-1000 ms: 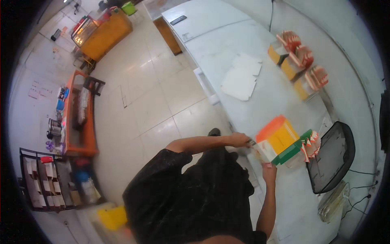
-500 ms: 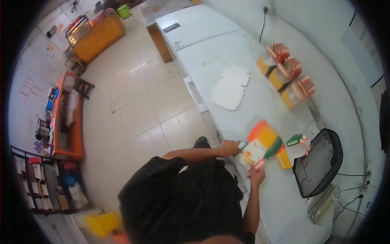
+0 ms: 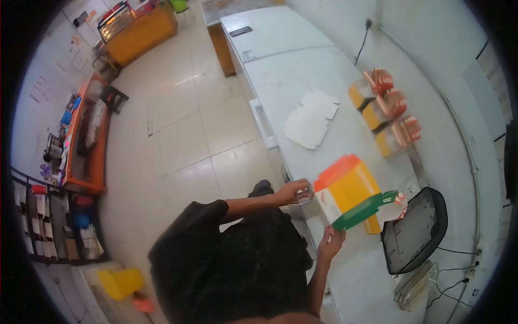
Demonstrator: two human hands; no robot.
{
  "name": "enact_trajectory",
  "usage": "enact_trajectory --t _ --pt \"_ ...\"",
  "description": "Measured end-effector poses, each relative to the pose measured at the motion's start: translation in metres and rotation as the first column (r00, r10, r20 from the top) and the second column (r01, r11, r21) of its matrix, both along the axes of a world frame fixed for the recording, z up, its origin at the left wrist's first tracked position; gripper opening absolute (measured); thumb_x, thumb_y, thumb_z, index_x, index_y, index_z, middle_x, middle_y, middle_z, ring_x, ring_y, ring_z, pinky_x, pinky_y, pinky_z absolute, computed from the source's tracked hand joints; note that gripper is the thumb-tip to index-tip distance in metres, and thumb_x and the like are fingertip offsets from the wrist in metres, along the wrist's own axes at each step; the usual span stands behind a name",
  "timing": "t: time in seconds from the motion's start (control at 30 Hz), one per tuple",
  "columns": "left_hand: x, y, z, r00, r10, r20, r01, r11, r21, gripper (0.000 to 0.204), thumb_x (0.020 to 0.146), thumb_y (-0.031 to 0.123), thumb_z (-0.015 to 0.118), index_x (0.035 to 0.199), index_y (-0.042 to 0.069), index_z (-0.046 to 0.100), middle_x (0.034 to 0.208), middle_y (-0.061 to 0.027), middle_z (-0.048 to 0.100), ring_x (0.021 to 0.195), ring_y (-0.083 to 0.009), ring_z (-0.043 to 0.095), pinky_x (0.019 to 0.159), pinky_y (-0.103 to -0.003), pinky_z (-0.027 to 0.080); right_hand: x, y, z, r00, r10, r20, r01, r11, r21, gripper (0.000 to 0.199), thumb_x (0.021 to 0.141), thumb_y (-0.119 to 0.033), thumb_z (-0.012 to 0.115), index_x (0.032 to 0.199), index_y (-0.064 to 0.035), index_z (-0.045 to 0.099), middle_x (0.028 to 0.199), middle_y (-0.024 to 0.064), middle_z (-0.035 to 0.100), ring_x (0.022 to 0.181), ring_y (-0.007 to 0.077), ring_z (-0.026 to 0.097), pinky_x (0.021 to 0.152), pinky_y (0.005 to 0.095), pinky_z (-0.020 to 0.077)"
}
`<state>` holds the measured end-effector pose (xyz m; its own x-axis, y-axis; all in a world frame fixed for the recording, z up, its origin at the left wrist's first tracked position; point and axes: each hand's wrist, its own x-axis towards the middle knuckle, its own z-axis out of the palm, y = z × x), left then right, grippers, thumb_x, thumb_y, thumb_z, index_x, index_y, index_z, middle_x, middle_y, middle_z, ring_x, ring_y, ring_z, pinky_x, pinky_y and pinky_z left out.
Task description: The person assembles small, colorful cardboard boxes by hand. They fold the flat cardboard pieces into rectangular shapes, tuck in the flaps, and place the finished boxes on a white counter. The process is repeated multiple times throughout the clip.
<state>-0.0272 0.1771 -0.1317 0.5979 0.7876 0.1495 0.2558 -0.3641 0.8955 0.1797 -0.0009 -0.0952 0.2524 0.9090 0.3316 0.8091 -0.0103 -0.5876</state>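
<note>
A partly folded cardboard food box [image 3: 353,186] in yellow, orange, green and white is tilted up over the near part of a white counter-like freezer top [image 3: 302,70]. My right hand [image 3: 331,244] pinches its lower corner by the green side, where something small and pink or red shows at the fingertips. At the box's left edge my left hand [image 3: 294,193] has its fingers curled against the cardboard; the exact contact is hard to make out. Behind the held box stands another box [image 3: 372,224], yellow and green with an open top, partly covered by it.
Flat white card blanks [image 3: 312,120] lie on the freezer top. Several made-up boxes [image 3: 384,114] stand along the wall. A dark mesh tray [image 3: 415,232] leans at the right, beside a plastic-wrapped stack [image 3: 414,286] and cables. On the floor's left side stands an orange shelf table [image 3: 89,140].
The held box has turned, so its green side now faces me and its printed white panel is mostly hidden. My left hand has shifted slightly left. The whole view has shifted a little.
</note>
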Motion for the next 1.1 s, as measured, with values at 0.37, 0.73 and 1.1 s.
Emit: enact_trajectory --t 0.37,0.73,1.1 --pt "-0.046 -0.008 0.131 0.697 0.599 0.394 0.256 0.306 -0.917 0.063 0.1 0.048 0.042 0.145 0.005 0.035 0.141 -0.0107 0.045 0.129 -0.0192 0.044 0.105 -0.036 0.039 -0.008 0.04 0.04 0.901 -0.006 0.434 -0.09 0.975 0.202 0.037 0.085 -0.003 0.054 0.116 -0.0164 0.068 0.124 0.0007 0.064 0.12 0.0354 0.054 0.103 0.0545 0.0372" --pt "-0.07 0.011 -0.005 0.969 0.087 -0.23 -0.221 0.718 -0.661 0.052 0.1 0.041 0.045 0.119 -0.007 0.057 0.105 -0.0124 0.064 0.093 -0.0215 0.06 0.08 -0.036 0.049 -0.018 0.001 -0.046 0.878 0.194 0.438 -0.112 0.972 -0.206 0.039 0.081 -0.012 0.059 0.118 -0.0198 0.068 0.14 0.0023 0.052 0.134 0.0395 0.034 0.111 0.0552 0.0233" --pt "-0.07 0.012 0.035 0.985 0.055 -0.166 -0.146 0.781 -0.608 0.051 0.096 0.044 0.056 0.121 -0.001 0.061 0.104 -0.0095 0.066 0.094 -0.0161 0.06 0.082 -0.034 0.05 0.026 0.021 -0.063 0.599 -0.499 -0.627 0.26 0.861 -0.437 0.044 0.095 -0.022 0.058 0.13 0.003 0.049 0.126 0.0197 0.055 0.113 0.0304 0.055 0.098 0.0375 0.0417"
